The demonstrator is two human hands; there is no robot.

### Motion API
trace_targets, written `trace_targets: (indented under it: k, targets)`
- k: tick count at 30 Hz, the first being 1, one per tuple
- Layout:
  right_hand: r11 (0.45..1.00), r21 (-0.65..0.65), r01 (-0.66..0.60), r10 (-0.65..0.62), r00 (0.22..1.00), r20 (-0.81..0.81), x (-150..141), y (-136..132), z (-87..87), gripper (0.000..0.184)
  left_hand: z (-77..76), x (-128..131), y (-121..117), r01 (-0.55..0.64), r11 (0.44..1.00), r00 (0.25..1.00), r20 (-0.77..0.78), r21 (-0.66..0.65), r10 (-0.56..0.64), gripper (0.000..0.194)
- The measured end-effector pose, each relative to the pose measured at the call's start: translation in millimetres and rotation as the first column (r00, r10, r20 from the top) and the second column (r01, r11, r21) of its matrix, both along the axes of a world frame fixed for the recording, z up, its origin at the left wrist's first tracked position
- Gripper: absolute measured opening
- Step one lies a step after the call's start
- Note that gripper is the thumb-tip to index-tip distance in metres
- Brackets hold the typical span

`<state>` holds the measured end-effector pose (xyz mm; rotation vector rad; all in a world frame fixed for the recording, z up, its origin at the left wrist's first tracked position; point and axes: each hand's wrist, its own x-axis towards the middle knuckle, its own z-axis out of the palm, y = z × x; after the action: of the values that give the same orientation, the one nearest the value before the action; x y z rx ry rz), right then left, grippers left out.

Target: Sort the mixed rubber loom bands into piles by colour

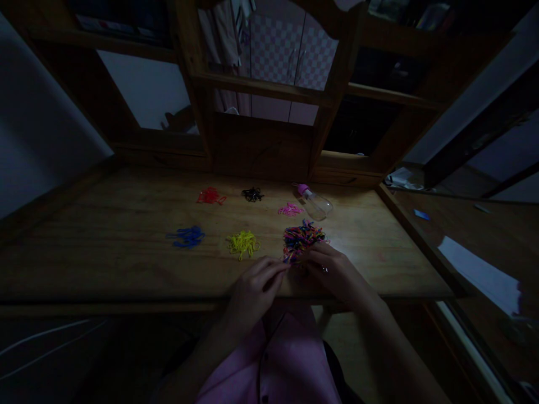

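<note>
head view: both hands work at the mixed pile [300,237], right of centre and toward the near side of the table [105,252]. the left hand [255,283] and right hand [330,264] nearly meet at the fingertips there; the light is too dim, so i cannot tell whether either is clamped on a band.

i judge the bands to be tangled: a hard tug could drag neighbours along or flick some over the near edge. the pink pile [290,209] sits just beyond, so a wide sweep could blend the two. the bottle [315,203], on its side at the far right, might roll if a knuckle knocks it.

for room, i have a gap leftward to the yellow pile [243,244] and more beyond the blue pile [188,237]. the red pile [209,196] and black pile [252,194] lie farther off.
</note>
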<state>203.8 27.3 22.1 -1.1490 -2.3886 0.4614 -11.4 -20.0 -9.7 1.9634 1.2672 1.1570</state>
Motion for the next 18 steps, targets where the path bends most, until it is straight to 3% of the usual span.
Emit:
trace_targets:
  k: [6,13,18]
  targets:
    - [0.998,-0.031,0.046,-0.049,0.995,-0.089,5,-1,5.2,0.016,2.6,-2,4,0.008,0.999,0.998,0.055,-0.047,-0.006,0.023]
    - [0.978,-0.119,0.174,-0.201,0.938,-0.282,7,-3,11.0,0.011,-1.0,-4,5,0.019,0.999,0.998,0.068,-0.049,-0.015,0.021]
    - [0.980,-0.140,0.143,-0.182,0.927,-0.328,-15,7,28.0,0.010,-0.4,-2,4,0.019,0.996,0.999,0.047,-0.088,-0.015,0.020]
